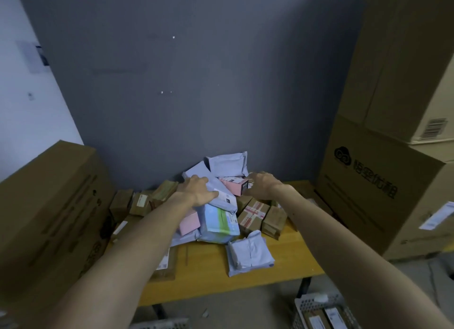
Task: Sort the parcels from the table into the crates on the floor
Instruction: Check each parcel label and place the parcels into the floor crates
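Note:
A heap of parcels lies on the yellow table (290, 267) against the grey wall: white poly mailers, pink boxes and small brown cartons. My left hand (196, 189) lies on a white mailer (222, 196) atop the heap, thumb along its near edge and fingers curled over its far side. My right hand (262, 185) reaches to a pink box (233, 185) beside it, fingers bent over the box's right end. A blue-green packet (218, 223) sits just below the mailer. A white mailer (250, 255) lies alone near the table's front.
Large cardboard boxes stand at the left (49, 205) and stacked at the right (383, 186). A perforated white crate (317, 306) holding parcels stands on the floor at the lower right. Another crate's rim (159, 325) shows at the bottom edge.

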